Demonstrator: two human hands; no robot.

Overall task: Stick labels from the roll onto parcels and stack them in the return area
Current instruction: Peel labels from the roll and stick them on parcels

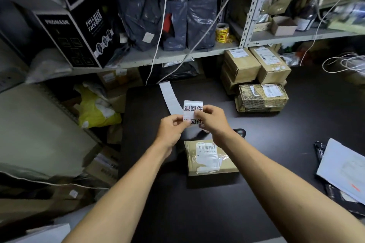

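Two bare hands meet above the middle of a black desk [256,163]. The left hand [171,128] and right hand [212,119] each pinch a white paper label strip printed with black Chinese characters [192,108], fingers closed on its lower part; its blank tail trails toward the desk's far edge. Just below the hands lies a small brown cardboard parcel with a white barcode label [207,159]. Near the far right edge, four more brown cardboard parcels [256,77] are stacked together.
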